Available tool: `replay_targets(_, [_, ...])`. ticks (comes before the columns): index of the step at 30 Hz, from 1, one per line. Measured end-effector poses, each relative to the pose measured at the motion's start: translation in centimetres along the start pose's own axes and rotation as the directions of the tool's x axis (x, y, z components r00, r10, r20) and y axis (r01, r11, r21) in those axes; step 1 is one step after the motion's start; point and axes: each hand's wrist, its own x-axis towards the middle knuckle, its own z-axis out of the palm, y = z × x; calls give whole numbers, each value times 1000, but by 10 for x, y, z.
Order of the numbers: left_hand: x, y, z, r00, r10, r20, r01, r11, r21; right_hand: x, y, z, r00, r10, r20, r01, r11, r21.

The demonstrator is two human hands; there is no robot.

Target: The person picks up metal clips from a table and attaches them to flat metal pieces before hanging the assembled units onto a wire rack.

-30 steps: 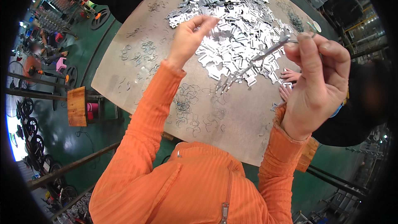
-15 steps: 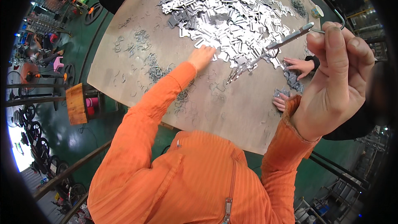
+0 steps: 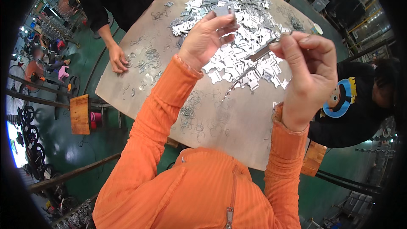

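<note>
My left hand is raised above the table, its thumb and fingers closed on a small flat metal plate with a notched edge. On the right, my right hand pinches the upper end of a dangling string of metal plates. That string slants down to the left, over the near side of the heap; its wire is mostly hidden by my fingers. Beneath both hands spreads a large heap of loose silvery plates. Thin bent wire pieces lie in clusters near my left forearm.
Around the wooden table, a person in black at the left has a hand by more wire pieces. Another person in a dark top sits at the right. A small cup stands near the far right edge.
My left hand has risen from the heap with a plate. My right hand has moved left and down with the string. The person at the left has reached onto the table.
</note>
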Motion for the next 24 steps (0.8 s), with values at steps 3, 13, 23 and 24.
replay_targets(3, [-10,22,49,975,212,65,-221,912,347,-2,0,5,999,21,24,-19,998,-55])
replay_targets(13, [-32,48,97,909,362,205,-409,683,605,-8,-3,9,1000,14,10,-12,984,-176])
replay_targets(23, [-21,52,91,857,355,373,-513,524,680,-3,18,8,988,-142,66,156,913,-377])
replay_targets(24, [-17,48,91,833,398,385,-550,515,657,-6,23,6,979,-196,49,198,886,-420])
